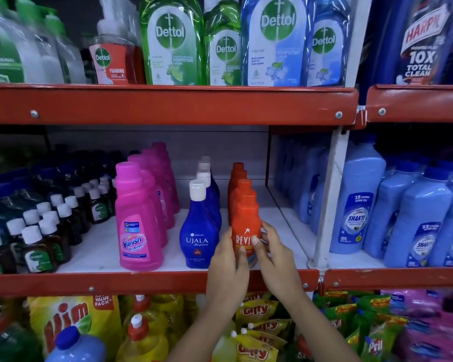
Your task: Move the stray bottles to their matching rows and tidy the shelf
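On the middle shelf (152,280) an orange Revive bottle (245,218) stands upright at the front of a row of matching orange bottles. My left hand (226,267) grips its left side and my right hand (272,252) grips its right side, fingers over the label. Left of it runs a row of blue Ujala bottles (198,231) with white caps. Further left stands a row of pink Vanish bottles (137,223). The lower part of the orange bottle is hidden by my hands.
Small dark Dettol bottles (38,246) fill the shelf's left part. A white upright (327,194) bounds the bay on the right, with light blue Shakti bottles (356,205) beyond. Large Dettol bottles (171,40) stand on the shelf above. Vim and Giffy packs (256,312) lie below.
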### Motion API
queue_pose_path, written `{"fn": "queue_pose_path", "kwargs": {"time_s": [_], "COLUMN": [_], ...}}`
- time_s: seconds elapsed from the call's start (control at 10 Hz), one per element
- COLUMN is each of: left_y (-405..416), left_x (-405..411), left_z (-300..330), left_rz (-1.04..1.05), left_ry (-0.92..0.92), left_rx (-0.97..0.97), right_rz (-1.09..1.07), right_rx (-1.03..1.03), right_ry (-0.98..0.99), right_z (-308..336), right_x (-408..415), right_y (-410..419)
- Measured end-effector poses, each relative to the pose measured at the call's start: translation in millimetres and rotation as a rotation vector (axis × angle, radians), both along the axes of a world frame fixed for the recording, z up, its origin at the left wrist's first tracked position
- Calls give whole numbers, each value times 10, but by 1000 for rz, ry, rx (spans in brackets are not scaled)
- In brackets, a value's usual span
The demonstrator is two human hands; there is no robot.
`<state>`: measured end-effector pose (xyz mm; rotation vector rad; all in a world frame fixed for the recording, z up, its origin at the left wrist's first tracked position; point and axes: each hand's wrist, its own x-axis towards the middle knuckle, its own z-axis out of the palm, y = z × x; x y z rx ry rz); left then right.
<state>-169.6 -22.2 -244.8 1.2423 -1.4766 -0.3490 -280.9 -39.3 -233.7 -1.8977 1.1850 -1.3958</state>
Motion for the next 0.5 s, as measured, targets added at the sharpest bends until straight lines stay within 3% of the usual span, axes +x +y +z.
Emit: {"fn": "queue_pose_path", "kwargs": {"time_s": [0.3, 0.4, 0.5], "left_y": [134, 208, 325], "left_x": [28, 86, 177], "left_z": [131, 344, 765], "left_rz": [-51, -25, 6], "left_ry": [-17, -48, -147], "left_rx": [-3, -126, -402], "right_rz": [-29, -129, -258], "right_rx": [-5, -143, -494], "right_ry": [34, 58, 97], "right_z": [96, 307, 783], "right_x": [47, 61, 60], "right_y": [120, 214, 443]}}
